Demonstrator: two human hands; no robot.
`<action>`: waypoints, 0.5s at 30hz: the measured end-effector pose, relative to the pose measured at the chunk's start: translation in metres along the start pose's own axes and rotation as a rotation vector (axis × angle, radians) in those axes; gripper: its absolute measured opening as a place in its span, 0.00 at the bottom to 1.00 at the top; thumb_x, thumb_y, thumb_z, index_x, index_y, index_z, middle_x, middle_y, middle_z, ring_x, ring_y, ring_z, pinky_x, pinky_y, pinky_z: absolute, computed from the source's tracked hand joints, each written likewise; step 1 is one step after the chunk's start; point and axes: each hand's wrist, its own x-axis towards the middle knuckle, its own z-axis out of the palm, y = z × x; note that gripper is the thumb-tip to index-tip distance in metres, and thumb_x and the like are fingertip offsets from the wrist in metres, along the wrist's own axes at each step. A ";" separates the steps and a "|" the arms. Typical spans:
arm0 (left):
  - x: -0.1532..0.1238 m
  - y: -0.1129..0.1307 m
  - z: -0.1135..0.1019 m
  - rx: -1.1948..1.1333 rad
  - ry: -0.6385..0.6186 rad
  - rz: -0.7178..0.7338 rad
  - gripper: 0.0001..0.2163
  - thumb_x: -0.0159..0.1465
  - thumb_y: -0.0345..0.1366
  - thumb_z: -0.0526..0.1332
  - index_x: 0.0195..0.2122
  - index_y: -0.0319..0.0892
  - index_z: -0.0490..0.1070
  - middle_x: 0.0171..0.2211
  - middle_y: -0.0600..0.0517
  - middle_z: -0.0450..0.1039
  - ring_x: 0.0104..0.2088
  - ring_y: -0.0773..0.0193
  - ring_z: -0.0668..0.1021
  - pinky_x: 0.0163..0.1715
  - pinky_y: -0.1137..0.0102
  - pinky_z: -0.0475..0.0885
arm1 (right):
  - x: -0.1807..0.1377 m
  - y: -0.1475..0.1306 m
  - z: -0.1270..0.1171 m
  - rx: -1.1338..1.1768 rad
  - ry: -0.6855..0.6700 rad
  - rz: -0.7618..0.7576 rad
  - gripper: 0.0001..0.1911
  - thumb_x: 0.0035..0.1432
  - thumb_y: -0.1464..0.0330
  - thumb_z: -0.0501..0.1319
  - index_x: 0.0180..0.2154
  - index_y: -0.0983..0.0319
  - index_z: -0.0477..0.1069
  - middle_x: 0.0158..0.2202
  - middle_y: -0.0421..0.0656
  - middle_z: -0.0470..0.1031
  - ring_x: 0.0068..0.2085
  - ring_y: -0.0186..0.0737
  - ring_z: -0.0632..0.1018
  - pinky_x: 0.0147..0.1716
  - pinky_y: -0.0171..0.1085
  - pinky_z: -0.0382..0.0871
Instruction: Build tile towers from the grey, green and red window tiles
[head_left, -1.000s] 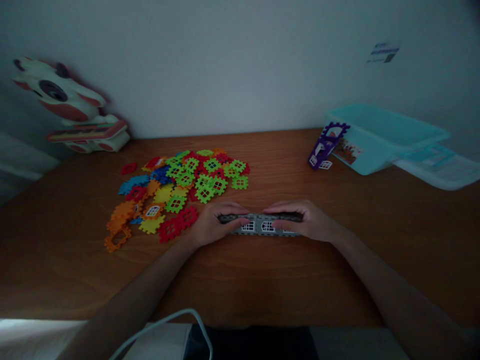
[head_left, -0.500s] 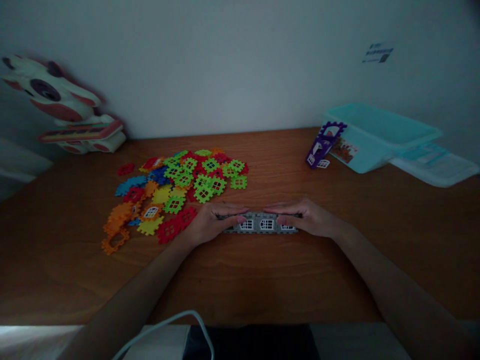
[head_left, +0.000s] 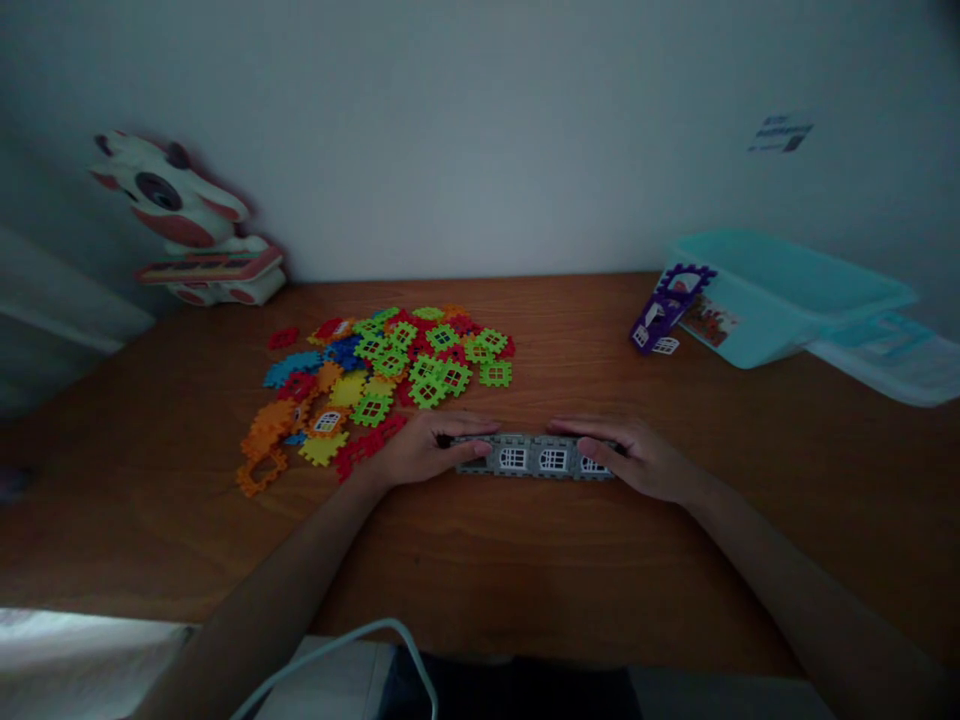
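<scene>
A long strip of joined grey building tiles (head_left: 532, 458), with white lattice windows set in it, stands on the wooden table in front of me. My left hand (head_left: 424, 448) grips its left end, thumb on the near face and fingers behind the far edge. At the other end my right hand (head_left: 634, 455) has hold of it in the same way, the thumb partly over a window. Left of the strip and beyond it spreads a pile of loose interlocking tiles (head_left: 390, 362) in green, red, yellow, orange and blue; some red ones lie close to my left wrist.
A turquoise plastic bin (head_left: 772, 320) stands back right, its pale lid (head_left: 892, 365) beside it. Purple joined tiles (head_left: 667, 308) lean against the bin, near a white window piece (head_left: 665, 346). A toy cow keyboard (head_left: 217, 270) sits back left. A pale cable (head_left: 360, 632) crosses the front edge.
The camera view has shifted, so the whole scene sits further right and a little lower. Both hands keep hold of the grey strip, and my right hand's thumb has shifted slightly on it.
</scene>
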 end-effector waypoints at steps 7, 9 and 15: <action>0.002 -0.002 0.001 -0.077 -0.027 0.035 0.12 0.68 0.37 0.63 0.52 0.48 0.79 0.53 0.49 0.78 0.55 0.60 0.80 0.59 0.62 0.74 | -0.008 0.005 -0.004 -0.138 -0.081 -0.013 0.24 0.71 0.53 0.52 0.63 0.49 0.69 0.66 0.43 0.68 0.64 0.52 0.71 0.63 0.57 0.65; 0.002 -0.001 0.001 -0.098 -0.036 0.004 0.12 0.67 0.36 0.64 0.52 0.49 0.79 0.53 0.50 0.78 0.55 0.59 0.80 0.60 0.61 0.74 | -0.008 0.006 -0.004 -0.139 -0.091 -0.019 0.23 0.71 0.54 0.51 0.63 0.48 0.68 0.65 0.41 0.69 0.63 0.50 0.72 0.62 0.55 0.66; 0.001 0.002 0.000 -0.076 -0.034 -0.048 0.13 0.66 0.35 0.65 0.52 0.51 0.79 0.52 0.51 0.79 0.53 0.60 0.81 0.61 0.60 0.72 | -0.006 0.002 -0.002 -0.062 -0.060 -0.035 0.21 0.71 0.55 0.53 0.62 0.47 0.70 0.62 0.40 0.73 0.61 0.49 0.75 0.62 0.53 0.68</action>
